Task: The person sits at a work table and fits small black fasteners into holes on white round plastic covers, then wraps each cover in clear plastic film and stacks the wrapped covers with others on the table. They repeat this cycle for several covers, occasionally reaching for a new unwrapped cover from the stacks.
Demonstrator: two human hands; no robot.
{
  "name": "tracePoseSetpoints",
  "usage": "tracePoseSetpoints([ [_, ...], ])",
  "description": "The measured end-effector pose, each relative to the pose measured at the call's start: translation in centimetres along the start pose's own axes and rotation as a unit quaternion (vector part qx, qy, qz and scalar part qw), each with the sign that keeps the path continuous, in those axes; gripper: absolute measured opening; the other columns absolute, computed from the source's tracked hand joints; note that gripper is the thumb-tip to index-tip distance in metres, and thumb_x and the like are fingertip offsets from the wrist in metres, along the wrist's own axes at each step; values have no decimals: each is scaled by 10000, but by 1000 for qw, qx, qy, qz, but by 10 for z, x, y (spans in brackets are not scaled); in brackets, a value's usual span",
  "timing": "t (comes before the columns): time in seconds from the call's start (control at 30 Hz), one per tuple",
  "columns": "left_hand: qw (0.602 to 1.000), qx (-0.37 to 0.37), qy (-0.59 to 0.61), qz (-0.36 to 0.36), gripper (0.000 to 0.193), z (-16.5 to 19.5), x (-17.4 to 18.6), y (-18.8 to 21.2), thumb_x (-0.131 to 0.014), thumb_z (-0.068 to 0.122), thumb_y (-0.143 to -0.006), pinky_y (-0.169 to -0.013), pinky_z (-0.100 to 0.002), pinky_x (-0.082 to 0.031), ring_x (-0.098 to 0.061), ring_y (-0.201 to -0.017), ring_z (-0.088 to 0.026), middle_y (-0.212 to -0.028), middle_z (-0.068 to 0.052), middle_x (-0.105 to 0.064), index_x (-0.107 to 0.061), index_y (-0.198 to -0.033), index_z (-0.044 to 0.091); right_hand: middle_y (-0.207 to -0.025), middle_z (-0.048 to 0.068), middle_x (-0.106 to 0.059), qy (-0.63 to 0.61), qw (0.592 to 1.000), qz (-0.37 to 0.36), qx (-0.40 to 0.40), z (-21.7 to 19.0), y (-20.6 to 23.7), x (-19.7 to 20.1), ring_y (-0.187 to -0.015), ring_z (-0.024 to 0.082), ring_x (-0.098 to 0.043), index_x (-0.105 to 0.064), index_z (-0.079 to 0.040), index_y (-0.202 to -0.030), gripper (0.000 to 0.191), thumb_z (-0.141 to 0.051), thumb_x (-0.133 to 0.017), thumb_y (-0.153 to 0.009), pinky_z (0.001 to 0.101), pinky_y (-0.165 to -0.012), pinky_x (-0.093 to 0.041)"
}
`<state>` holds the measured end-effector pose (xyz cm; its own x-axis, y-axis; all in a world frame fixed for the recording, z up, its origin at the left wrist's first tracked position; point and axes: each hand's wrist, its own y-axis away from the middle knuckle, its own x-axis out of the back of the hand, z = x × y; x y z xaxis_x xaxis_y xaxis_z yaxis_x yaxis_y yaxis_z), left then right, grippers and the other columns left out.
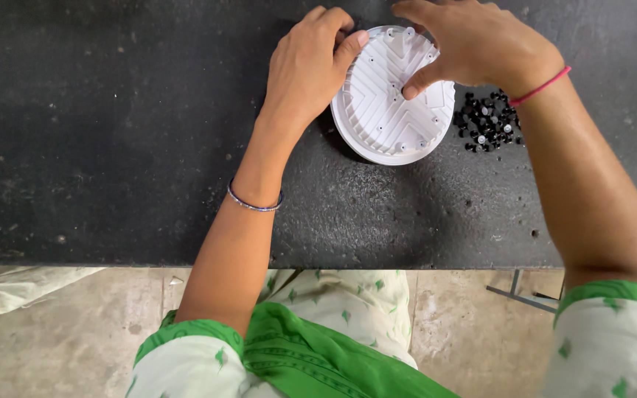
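Upper centre of the frame: a round white ribbed plastic disc with small moulded posts [394,96] lies on a dark speckled worktop [112,133]. Its left rim is gripped by the left hand [307,66], thumb laid on the edge. The right hand [473,44] grasps the upper right rim, thumb pressed onto the ribs. For good handling, the disc is best kept steadied flat. At right, a heap of small black screws [486,121] is seen; fingertips beyond the disc are hidden or cut off.
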<state>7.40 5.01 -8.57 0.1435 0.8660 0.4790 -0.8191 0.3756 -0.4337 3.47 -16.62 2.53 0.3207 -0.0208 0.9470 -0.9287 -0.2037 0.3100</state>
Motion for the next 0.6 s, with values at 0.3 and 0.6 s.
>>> tracePoseSetpoints([
  [0.3, 1000, -3, -2, -11, 279, 11, 9, -2, -684, 320, -1027, -743, -432, -542, -715, -893, -301, -967, -96, -699, -683, -1056, 42, -1088, 152, -728, 140, 987, 10, 72, -8, -31, -4, -1072, 361, -693, -628, -56, -1297, 1027, -404, -989, -401, 476, -827, -546],
  [0.6, 1000, -9, 8, -6, 273, 13, 12, -3, -685, 320, -1035, -753, -427, -544, -714, -896, -304, -986, -96, -696, -685, -1077, 50, -997, 233, -719, 102, 994, 30, -6, -36, -9, -3, -911, 436, -713, -437, -63, -1551, 1114, -259, -955, -585, 496, -695, -560],
])
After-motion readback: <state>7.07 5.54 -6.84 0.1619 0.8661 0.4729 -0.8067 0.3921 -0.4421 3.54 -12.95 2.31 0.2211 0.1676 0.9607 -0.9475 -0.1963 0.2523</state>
